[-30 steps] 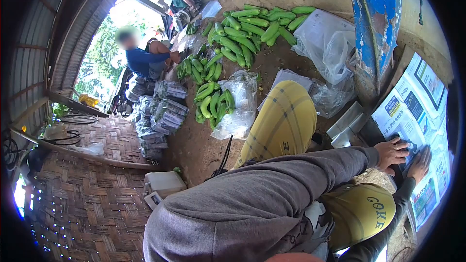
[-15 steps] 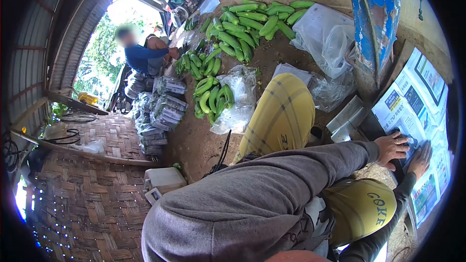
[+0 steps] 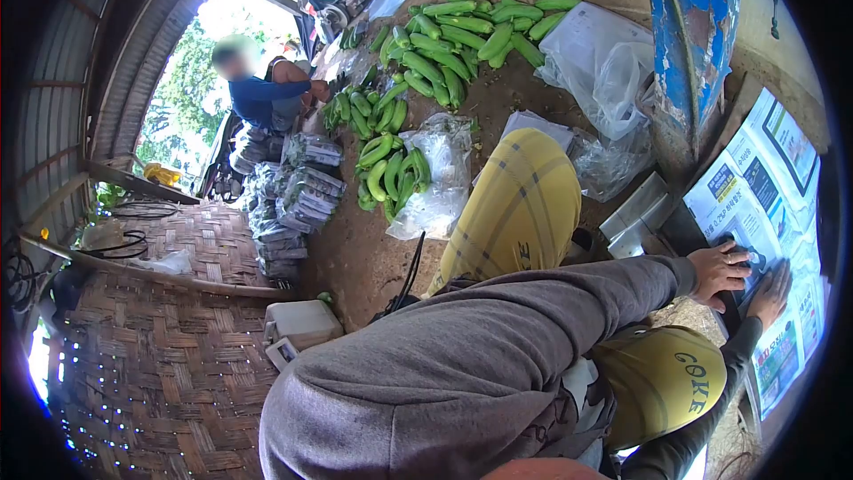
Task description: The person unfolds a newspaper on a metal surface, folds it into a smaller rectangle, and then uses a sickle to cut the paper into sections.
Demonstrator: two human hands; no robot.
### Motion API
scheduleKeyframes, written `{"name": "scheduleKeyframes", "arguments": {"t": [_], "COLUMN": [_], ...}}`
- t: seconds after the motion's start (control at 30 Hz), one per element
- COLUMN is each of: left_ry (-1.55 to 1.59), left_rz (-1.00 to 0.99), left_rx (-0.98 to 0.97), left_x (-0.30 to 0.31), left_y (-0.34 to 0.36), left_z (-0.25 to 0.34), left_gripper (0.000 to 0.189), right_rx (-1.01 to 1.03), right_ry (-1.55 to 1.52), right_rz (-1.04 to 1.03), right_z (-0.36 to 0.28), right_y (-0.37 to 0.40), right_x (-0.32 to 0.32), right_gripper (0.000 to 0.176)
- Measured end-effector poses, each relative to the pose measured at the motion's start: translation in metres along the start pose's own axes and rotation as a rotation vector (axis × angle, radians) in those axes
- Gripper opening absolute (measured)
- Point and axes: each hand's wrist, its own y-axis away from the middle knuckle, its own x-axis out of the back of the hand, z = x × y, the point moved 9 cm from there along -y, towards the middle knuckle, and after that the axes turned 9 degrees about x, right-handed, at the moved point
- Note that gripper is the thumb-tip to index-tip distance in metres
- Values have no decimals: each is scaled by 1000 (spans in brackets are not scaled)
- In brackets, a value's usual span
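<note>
On the right, a stack of newspaper sheets (image 3: 742, 191) printed with text and pictures lies over a slanted support. My left hand (image 3: 718, 276) rests on the sheet near its left edge, fingers stretched toward a dark printed patch. Just beside it, my right hand (image 3: 769, 293) lies with straight fingers against the paper. Neither hand grasps anything that shows. The grey sleeve of my left arm (image 3: 498, 311) crosses the view above my yellow shorts (image 3: 662, 382).
Green papayas (image 3: 444, 44) lie heaped on the dirt floor beside clear plastic bags (image 3: 604, 80). Newspaper-wrapped bundles (image 3: 306, 196) are stacked near a woven bamboo mat (image 3: 169, 347). Another person (image 3: 267, 98) sits at the back left. A peeling blue post (image 3: 693, 36) stands close ahead.
The whole view has shifted very slightly. Both hands stay at nearly the same place on the newspaper.
</note>
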Motion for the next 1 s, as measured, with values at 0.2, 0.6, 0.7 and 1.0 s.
{"name": "scheduleKeyframes", "arguments": {"t": [0.2, 0.6, 0.7, 1.0], "left_ry": [-5, 18, 21, 9], "left_rz": [36, 83, 77, 59], "left_rx": [-29, -32, -29, -22], "left_x": [0, -1, -2, -4], "left_y": [1, 1, 0, 0], "left_z": [1, -1, -2, -1], "left_gripper": [61, 60, 60, 58], "right_rx": [29, 47, 40, 68], "right_ry": [-4, -13, -3, -34], "right_rz": [20, 37, 26, 61], "right_z": [6, 8, 7, 4], "right_y": [-3, -2, -3, -4], "right_x": [-12, -11, -11, -6], "right_gripper": [45, 45, 45, 43]}}
